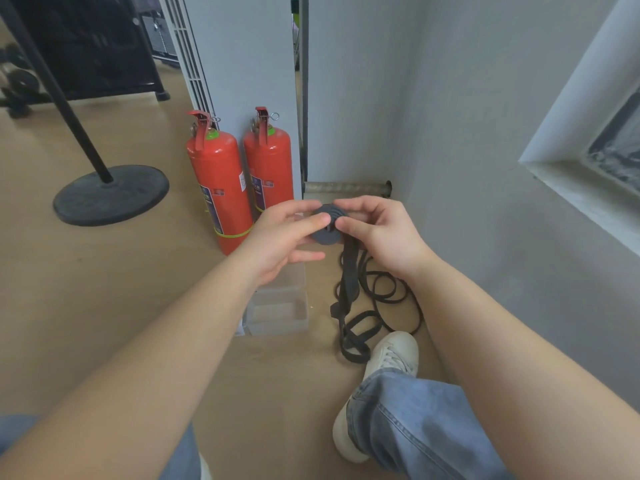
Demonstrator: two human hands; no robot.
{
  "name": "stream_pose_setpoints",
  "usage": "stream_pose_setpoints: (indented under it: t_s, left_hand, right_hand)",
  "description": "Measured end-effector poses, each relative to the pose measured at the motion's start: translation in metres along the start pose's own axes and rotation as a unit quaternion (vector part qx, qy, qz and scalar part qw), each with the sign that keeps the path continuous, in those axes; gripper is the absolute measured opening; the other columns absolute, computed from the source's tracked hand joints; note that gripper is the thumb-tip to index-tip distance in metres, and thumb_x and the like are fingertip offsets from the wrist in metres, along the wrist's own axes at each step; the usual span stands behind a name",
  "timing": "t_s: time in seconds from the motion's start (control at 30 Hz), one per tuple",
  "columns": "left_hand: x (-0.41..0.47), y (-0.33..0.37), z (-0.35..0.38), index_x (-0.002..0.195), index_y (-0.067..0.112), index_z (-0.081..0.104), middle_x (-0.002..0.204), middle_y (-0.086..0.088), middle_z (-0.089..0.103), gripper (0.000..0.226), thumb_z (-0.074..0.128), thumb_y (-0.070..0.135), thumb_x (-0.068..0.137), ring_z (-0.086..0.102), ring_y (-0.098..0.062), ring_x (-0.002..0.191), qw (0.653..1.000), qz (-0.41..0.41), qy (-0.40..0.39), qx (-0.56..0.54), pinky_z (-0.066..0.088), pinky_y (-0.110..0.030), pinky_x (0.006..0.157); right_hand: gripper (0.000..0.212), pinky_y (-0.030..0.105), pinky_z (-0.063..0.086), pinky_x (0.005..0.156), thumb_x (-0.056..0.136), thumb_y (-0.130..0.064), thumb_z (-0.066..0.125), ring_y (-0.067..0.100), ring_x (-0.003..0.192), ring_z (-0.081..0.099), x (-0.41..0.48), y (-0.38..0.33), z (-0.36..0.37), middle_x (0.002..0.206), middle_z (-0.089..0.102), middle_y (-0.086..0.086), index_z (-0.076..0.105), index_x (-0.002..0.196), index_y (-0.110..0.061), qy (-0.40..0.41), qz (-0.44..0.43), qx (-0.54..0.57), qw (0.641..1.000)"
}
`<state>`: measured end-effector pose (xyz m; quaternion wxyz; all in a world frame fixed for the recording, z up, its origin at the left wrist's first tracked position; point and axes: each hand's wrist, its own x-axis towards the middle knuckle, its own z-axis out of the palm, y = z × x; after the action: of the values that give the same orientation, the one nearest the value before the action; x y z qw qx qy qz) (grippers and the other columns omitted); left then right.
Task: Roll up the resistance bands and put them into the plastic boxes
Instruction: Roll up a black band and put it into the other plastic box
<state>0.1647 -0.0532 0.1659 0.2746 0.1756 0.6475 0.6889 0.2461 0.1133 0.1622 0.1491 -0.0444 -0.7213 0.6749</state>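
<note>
The rolled part of the black resistance band (325, 225) is held in the air between both hands, above the floor (114, 289) and in front of two red fire extinguishers (221, 188). The left hand (282, 237) pinches the coil's left edge, thumb and fingers (313, 219) curled onto it. The right hand (379, 233) closes its fingers (353, 226) narrowly on the right edge.

From the coil an unrolled tail (348, 271) hangs down to the floor and ends in flat loops (356, 336) just beside the toe of a white shoe (394, 355). More thin black loops (388, 294) lie to the right of the tail; whether they are the same band cannot be told.

A clear plastic box (280, 317) sits on the floor under the left wrist, just left of the tail.

Room is tight on the right — the grey wall (485, 237) runs close along the right forearm into a corner, with a white window ledge (571, 188) higher up. To the left the tan floor lies broad — as far as a round black stand base (110, 194). A jeans leg (415, 427) crosses the lower right.
</note>
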Motion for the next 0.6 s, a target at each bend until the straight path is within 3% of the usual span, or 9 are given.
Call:
stream_pose_setpoints:
  t_s: [0.1,0.27,0.4,0.53,0.6]
  left_hand:
    - [0.000,0.006,-0.002,0.108,0.017,0.073,0.105,-0.008,0.076,0.019,0.075,0.020,0.090,0.075,-0.020,0.095,0.997,0.018,0.000,0.078,0.062,-0.034,0.073]
    - [-0.002,0.004,0.005,0.117,0.004,0.067,0.108,-0.015,0.076,0.023,0.065,0.011,0.095,0.075,-0.024,0.099,0.997,0.007,-0.013,-0.078,0.062,-0.031,0.079]
    - [-0.001,0.005,0.009,0.119,0.003,0.064,0.109,-0.015,0.075,0.025,0.063,0.013,0.096,0.073,-0.025,0.104,0.985,-0.010,-0.018,-0.174,0.061,-0.032,0.080]
    - [-0.002,0.002,0.007,0.116,0.005,0.064,0.108,-0.013,0.076,0.025,0.064,0.015,0.094,0.073,-0.027,0.104,0.983,-0.020,-0.030,-0.177,0.061,-0.033,0.080]
    - [-0.003,0.005,0.003,0.119,0.004,0.064,0.111,-0.014,0.075,0.029,0.067,0.017,0.093,0.073,-0.028,0.104,0.993,-0.019,-0.032,-0.114,0.062,-0.036,0.080]
  right_hand:
    - [0.024,0.028,0.059,0.080,0.092,0.002,0.070,0.019,0.095,0.077,0.000,-0.002,0.000,0.100,0.080,0.005,0.070,0.111,-0.013,-0.024,0.003,-0.014,1.000]
    - [0.018,0.041,0.059,0.075,0.092,0.005,0.067,0.025,0.081,0.074,0.001,0.000,0.008,0.091,0.078,0.010,0.065,0.100,-0.011,0.014,0.018,0.131,0.991]
    - [0.019,0.036,0.060,0.078,0.092,0.010,0.062,0.026,0.089,0.076,-0.001,0.003,0.014,0.096,0.078,0.012,0.069,0.101,-0.006,0.039,0.029,0.259,0.965]
    - [0.019,0.034,0.060,0.073,0.090,0.009,0.065,0.025,0.084,0.076,-0.001,-0.003,0.011,0.093,0.078,0.011,0.070,0.099,-0.007,0.033,0.048,0.223,0.973]
    - [0.019,0.034,0.059,0.070,0.088,0.009,0.068,0.024,0.079,0.075,0.000,-0.006,0.004,0.088,0.078,0.010,0.071,0.095,-0.008,0.031,0.056,0.175,0.983]
